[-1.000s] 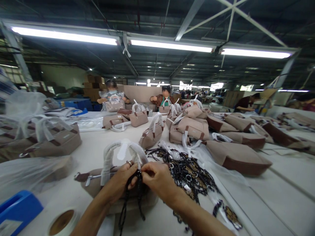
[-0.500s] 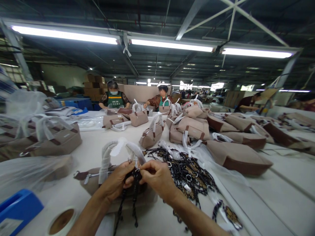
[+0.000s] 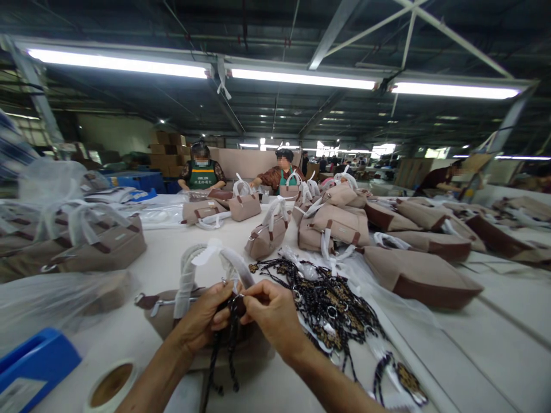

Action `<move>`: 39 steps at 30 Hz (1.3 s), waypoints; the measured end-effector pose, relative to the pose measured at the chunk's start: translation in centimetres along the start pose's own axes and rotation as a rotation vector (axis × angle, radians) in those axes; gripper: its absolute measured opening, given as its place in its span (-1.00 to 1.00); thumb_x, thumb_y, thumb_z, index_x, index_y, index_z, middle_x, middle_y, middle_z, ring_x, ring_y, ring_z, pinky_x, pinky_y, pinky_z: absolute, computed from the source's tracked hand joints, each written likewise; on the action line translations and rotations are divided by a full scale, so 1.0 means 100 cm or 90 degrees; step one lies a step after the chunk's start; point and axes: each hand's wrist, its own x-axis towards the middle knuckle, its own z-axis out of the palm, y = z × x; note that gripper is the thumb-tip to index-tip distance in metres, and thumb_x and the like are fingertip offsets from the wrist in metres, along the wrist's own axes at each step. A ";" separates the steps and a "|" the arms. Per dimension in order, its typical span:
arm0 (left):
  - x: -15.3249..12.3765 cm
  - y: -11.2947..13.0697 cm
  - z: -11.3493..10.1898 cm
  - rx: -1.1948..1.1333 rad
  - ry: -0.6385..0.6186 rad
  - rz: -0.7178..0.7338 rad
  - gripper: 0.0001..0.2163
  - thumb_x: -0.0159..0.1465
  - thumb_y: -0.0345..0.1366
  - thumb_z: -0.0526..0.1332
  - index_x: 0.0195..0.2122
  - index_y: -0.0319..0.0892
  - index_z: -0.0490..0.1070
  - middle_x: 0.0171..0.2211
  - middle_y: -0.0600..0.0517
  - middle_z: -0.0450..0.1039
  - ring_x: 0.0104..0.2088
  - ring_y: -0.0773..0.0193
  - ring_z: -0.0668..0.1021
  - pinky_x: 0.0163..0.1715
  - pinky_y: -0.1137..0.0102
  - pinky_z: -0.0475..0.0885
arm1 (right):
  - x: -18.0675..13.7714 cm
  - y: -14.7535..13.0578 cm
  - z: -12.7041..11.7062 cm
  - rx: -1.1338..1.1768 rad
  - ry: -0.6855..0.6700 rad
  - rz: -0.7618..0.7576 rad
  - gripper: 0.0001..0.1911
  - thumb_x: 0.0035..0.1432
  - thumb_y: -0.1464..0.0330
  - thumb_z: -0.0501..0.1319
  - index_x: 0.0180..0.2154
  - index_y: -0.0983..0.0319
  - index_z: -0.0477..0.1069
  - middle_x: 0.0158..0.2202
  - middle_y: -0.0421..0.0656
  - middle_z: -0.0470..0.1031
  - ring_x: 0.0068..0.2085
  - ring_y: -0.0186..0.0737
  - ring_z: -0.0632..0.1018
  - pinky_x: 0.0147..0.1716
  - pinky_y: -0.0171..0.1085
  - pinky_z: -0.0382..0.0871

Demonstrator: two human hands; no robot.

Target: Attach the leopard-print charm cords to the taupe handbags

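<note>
My left hand (image 3: pixel 204 321) is closed around the top of a black braided cord charm (image 3: pixel 232 338), its cords hanging down with knotted ends. Thumb and fingertips of my right hand (image 3: pixel 278 318) pinch close to a small metal ring at the charm's top. Both hands work against a beige handbag (image 3: pixel 161 321) with brown trim, standing right behind them. Its handles (image 3: pixel 186 281) are wrapped in white film, with a white tag over them. My hands hide most of the bag's front and the exact join at the ring.
Several black cord charms with rings (image 3: pixel 331 310) lie heaped to the right. Beige handbags (image 3: pixel 422 275) are piled behind them, with more bags (image 3: pixel 107 244) at left. A tape roll (image 3: pixel 112 385) and blue dispenser (image 3: pixel 38 367) sit front left. Two co-workers (image 3: pixel 202 172) sit opposite.
My hands stay at the same place on the bag, with slight finger movement. The hanging cords have swung a little, and the view has shifted slightly.
</note>
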 end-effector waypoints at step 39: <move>-0.021 0.018 0.013 0.282 0.092 -0.015 -0.60 0.14 0.13 0.21 -0.36 -0.15 0.35 -0.73 0.20 0.29 -0.71 0.40 0.25 -0.65 0.50 0.15 | 0.013 0.001 -0.015 0.189 -0.197 0.404 -0.82 -0.20 0.47 0.30 -0.49 0.29 0.32 -0.60 -0.16 0.52 -0.54 -0.22 0.60 -0.54 -0.31 0.53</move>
